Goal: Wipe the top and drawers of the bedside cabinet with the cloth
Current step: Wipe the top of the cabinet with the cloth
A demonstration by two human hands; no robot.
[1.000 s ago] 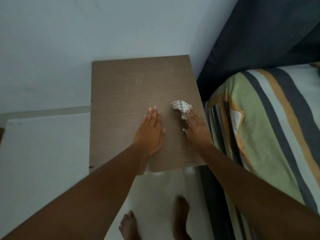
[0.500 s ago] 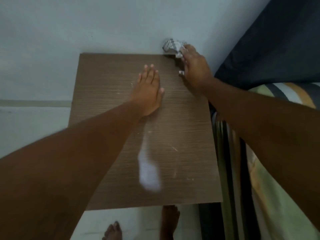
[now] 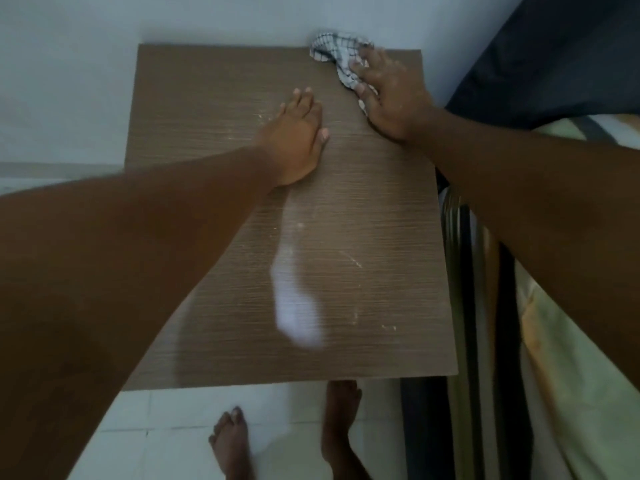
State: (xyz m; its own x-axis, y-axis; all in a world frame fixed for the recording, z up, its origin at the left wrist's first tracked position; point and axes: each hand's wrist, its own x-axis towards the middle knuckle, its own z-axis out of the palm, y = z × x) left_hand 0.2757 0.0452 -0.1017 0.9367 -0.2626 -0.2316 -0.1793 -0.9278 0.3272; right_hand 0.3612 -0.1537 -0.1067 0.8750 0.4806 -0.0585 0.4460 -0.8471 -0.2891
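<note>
The cloth (image 3: 337,55) is bunched up at the far right corner of the bedside cabinet's top (image 3: 214,109), pressed against the wall (image 3: 69,64). It is white with a thin dark grid, soft and crumpled, with no label or writing on it that I can read. My right hand (image 3: 391,98) lies over its near end, fingers curled onto the fabric and pinning it to the board; part of the cloth trails out under my thumb side. My left hand (image 3: 296,140) is open and flat, palm down, fingers together, resting on the top just to the left of the right hand and not touching the cloth.

The top is a flat rectangle of brown wood-grain laminate with fine lines running left to right and square, sharp edges. It carries pale specks and short scratches, and a whitish glare patch (image 3: 294,306) sits near the middle toward the near edge. The far edge meets the wall; the left half of the board is bare.

To the right, just beside the cabinet's edge, is a striped bedsheet (image 3: 571,393) in green, orange and dark bands, with dark fabric (image 3: 561,57) beyond it. Near the front edge, my bare feet (image 3: 232,441) stand on white floor tiles (image 3: 156,427).
</note>
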